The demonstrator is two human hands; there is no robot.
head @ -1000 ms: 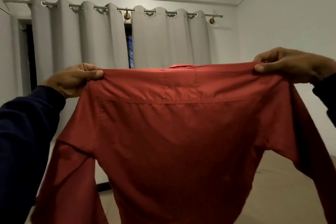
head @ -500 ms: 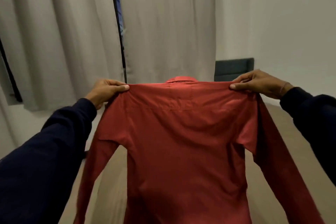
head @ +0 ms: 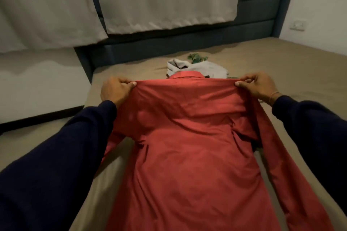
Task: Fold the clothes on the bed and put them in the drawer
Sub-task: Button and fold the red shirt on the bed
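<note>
I see the left hand point(head: 117, 91) and right hand point(head: 256, 87) each pinching a shoulder of the red shirt point(head: 187, 146), back side up, body draped toward 6 o'clock on the bed point(head: 300, 65). Risks: the right sleeve point(head: 293, 174) trails to 5 o'clock and the left one is bunched under the body, so laying flat may trap creases. The grey garment point(head: 199, 69) at 12 o'clock sits just past the collar; the shirt could land on it. No drawer in view.

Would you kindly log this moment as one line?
left hand grips red shirt shoulder | right hand grips other shoulder | shirt over bed
</note>
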